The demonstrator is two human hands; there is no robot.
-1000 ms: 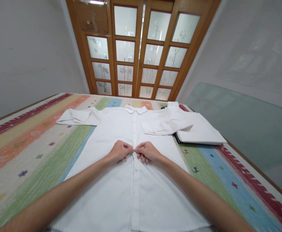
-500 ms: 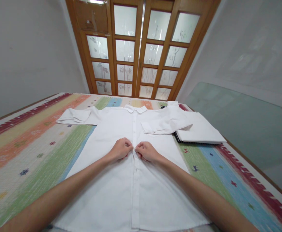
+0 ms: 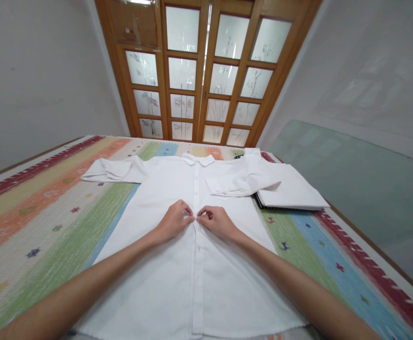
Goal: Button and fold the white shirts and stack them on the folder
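A white collared shirt (image 3: 150,283) lies front side up, its collar toward the far end and its hem toward me. My left hand (image 3: 176,219) pinches the left side of the front opening, midway down the body. Just across from it, my right hand (image 3: 215,220) pinches the button placket (image 3: 198,278), thumb and forefinger together. The two sets of fingertips nearly meet. Whatever button lies between them is hidden. Below the hands the placket edges run down to the hem. One sleeve (image 3: 112,170) stretches left; the other sleeve (image 3: 244,179) is folded across the right chest.
Under the shirt spreads a striped, patterned cloth (image 3: 68,245). Folded white fabric (image 3: 291,189) rests on something dark at the right. A pale green panel (image 3: 351,170) leans along the right wall, and wooden glass-paned doors (image 3: 201,71) stand beyond the far edge.
Both hands stay at the same spot on the placket. Their fingers have straightened and arched a little, with the thumb-and-forefinger loops now more visible. The shirt lies as before.
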